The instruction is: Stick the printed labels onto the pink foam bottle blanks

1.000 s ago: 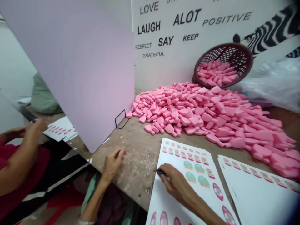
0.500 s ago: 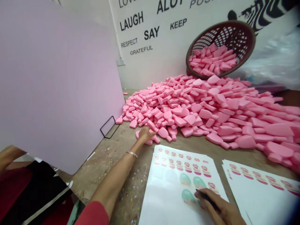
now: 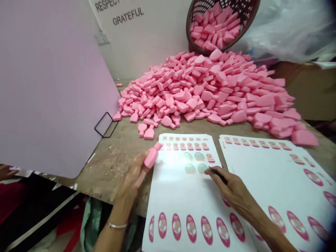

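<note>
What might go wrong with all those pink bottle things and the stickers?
The thin dark tool in the right hand is right by a green sticker, so it might tear it. The pink bottle could slip from the left hand. The basket is tipped over the pink pile, so more might tumble out.

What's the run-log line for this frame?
left hand: holds pink bottle-shaped piece | right hand: dark pen-like tool at green stickers | pink pile: behind sheets
</note>
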